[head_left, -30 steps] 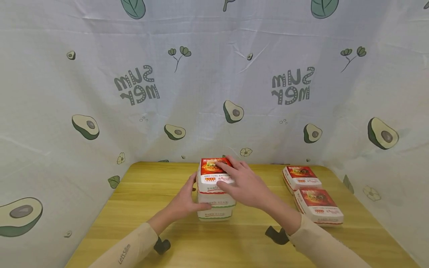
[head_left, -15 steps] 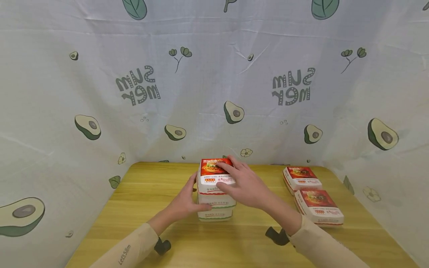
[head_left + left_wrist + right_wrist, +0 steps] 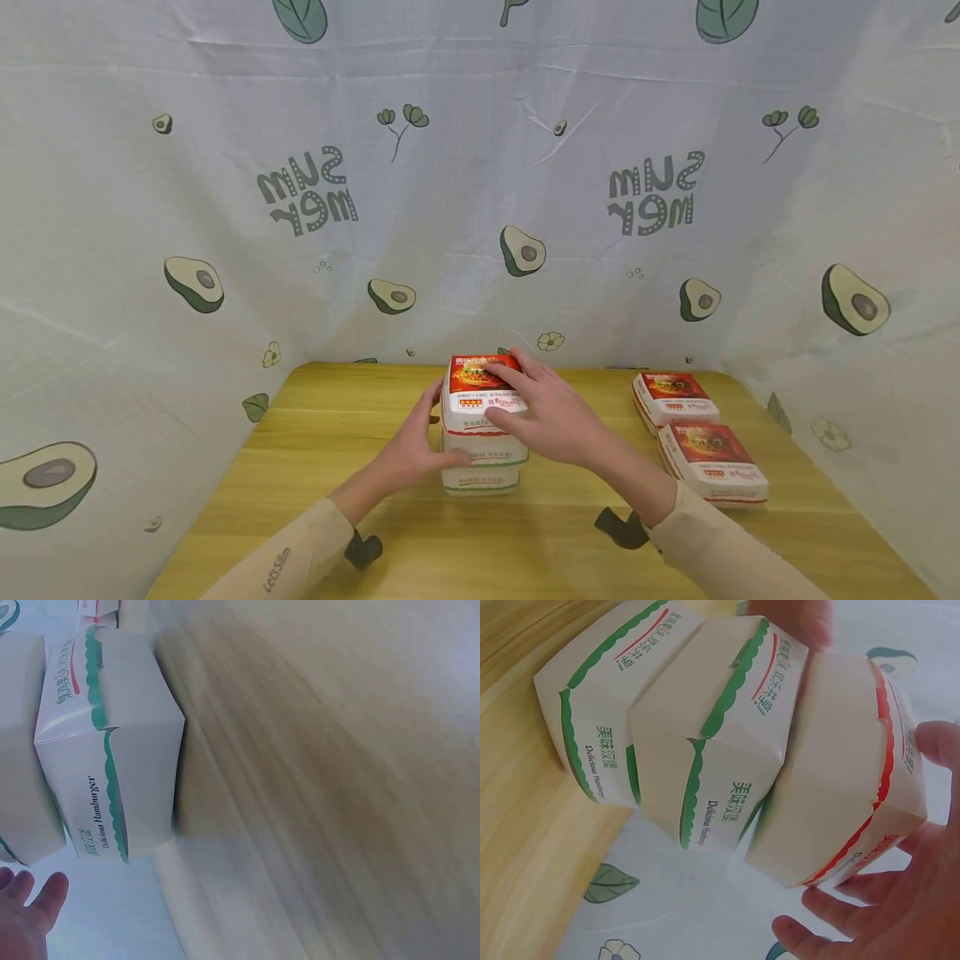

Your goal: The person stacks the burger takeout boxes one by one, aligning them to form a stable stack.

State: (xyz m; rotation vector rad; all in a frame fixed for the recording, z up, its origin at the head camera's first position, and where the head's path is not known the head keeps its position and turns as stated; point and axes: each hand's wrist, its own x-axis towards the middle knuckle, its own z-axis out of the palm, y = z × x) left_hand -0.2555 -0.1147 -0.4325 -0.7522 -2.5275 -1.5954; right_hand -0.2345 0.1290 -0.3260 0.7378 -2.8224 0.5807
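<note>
Three white cardboard hamburger boxes form a stack at mid-table. The top box (image 3: 468, 407) has a red picture lid and red trim. Green trim runs along the middle box (image 3: 712, 712) and the bottom box (image 3: 146, 750). From the left, my left hand (image 3: 408, 450) holds the stack around the middle box, thumb across its front and fingers toward the back corner. My right hand (image 3: 551, 412) grips the top box, one finger lying on the lid, thumb at the front edge and other fingers around the far side. The top box sits slightly askew on the middle one.
Two more red-lidded hamburger boxes stand at the right, a rear one (image 3: 678, 400) and a nearer one (image 3: 716, 467). A wooden table (image 3: 480, 550) lies beneath everything. Behind it hangs a pale curtain (image 3: 450, 167) printed with avocados.
</note>
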